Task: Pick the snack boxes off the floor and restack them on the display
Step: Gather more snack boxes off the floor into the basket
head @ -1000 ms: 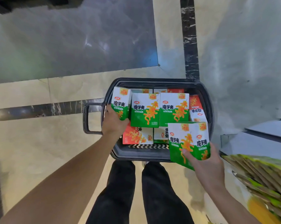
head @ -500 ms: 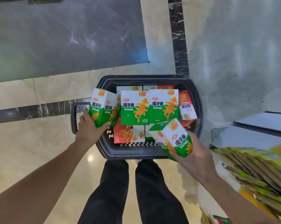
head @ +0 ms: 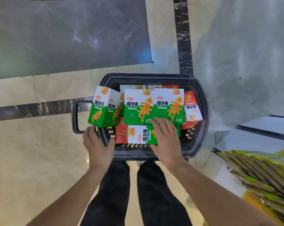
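Note:
A dark plastic basket sits on the floor in front of my legs, holding several green-and-white and red snack boxes. Two green boxes stand side by side in the middle, with a red box to their right. My right hand lies flat with straight fingers on a green box lying on its side at the near end. Another green box stands tilted over the basket's left rim. My left hand is just below it, fingertips touching its lower edge, thumb on the rim.
The basket's handle sticks out to the left. At the right, a grey display platform rises from the floor, with a stack of green-yellow packets nearer me. Glossy marble floor surrounds the basket.
My right hand has laid its green box on its side in the near end of the basket and flattened on it. My left hand's box moved right, over the basket's left rim.

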{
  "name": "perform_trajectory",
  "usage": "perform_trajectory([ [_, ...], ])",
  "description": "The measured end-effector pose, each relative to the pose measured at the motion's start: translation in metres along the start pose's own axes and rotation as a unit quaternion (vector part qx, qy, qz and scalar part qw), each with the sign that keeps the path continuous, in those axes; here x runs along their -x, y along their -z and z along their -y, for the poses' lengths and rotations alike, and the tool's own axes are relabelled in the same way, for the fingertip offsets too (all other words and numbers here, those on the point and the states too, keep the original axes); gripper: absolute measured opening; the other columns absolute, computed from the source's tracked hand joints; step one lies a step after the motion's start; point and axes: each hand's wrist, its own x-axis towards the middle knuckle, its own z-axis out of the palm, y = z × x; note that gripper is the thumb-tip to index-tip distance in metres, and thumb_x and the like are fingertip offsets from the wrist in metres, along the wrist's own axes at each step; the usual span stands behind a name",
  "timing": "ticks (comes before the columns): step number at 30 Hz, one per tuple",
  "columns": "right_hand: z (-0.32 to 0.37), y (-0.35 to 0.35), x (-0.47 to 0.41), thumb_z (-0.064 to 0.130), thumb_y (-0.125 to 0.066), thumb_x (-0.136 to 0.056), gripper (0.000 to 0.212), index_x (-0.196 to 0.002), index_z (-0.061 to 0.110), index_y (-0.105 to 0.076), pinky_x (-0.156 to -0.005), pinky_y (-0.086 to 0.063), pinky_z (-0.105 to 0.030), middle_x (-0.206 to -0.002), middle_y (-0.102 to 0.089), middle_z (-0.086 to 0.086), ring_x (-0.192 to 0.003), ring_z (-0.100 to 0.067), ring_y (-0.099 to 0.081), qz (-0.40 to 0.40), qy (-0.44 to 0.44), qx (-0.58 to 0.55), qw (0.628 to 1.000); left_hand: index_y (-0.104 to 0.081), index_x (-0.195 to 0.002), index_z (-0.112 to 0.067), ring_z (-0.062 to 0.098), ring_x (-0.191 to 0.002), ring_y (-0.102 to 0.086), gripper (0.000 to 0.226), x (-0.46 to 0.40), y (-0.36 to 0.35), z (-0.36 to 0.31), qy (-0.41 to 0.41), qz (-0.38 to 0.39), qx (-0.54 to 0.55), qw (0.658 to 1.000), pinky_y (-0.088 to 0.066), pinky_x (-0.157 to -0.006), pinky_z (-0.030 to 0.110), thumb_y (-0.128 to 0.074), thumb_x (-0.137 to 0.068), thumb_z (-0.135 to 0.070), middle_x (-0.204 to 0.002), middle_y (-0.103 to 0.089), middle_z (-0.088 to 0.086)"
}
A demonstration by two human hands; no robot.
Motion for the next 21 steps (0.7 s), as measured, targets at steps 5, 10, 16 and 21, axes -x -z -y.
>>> perform_trajectory([
  [5,-0.013,-0.001,0.01,0.023,-0.088,-0.071,0.095,-0.151,0.016,-0.038,-0.122,-0.027,-0.042,-0.152,-0.04,-0.001,-0.144,-0.023,-0.033,0.012,-0.02,-0.032,0.999,-0.018,-0.155,-0.014,0.029,-0.14,-0.028,0.088,0.003,0.002,0.0,0.003,0.038,0.027,0.999,-0.029,-0.116,0.047,-0.071,-0.085,-0.011,-0.154,-0.029,0.009],
  [10,-0.04,0.004,0.018,0.02,-0.085,-0.075,0.1,-0.156,0.021,-0.027,-0.124,-0.021,-0.038,-0.158,-0.029,0.002,-0.148,-0.02,-0.024,0.037,-0.04,-0.062,0.997,-0.014,-0.156,-0.019,0.028,-0.14,-0.036,0.09,0.004,0.007,0.008,0.008,0.051,0.043,0.998,-0.034,-0.115,0.051,-0.069,-0.086,-0.007,-0.154,-0.027,0.004],
  [16,-0.09,0.015,0.034,0.016,-0.085,-0.074,0.105,-0.157,0.021,-0.02,-0.123,-0.022,-0.046,-0.164,-0.015,0.001,-0.152,-0.021,-0.014,-0.006,-0.141,-0.064,0.988,-0.018,-0.155,-0.011,0.029,-0.134,-0.044,0.085,0.01,0.004,0.02,0.093,0.061,0.035,0.993,-0.039,-0.112,0.05,-0.071,-0.089,-0.013,-0.152,-0.029,0.011],
  [21,-0.132,0.013,0.026,0.016,-0.087,-0.075,0.112,-0.158,0.014,-0.011,-0.124,-0.016,-0.046,-0.165,-0.011,-0.008,-0.152,-0.029,-0.011,-0.034,-0.329,-0.138,0.933,-0.036,-0.145,-0.008,0.036,-0.129,-0.045,0.074,0.013,-0.015,0.032,0.152,0.115,-0.01,0.982,-0.04,-0.109,0.05,-0.074,-0.082,-0.016,-0.14,-0.039,0.017],
])
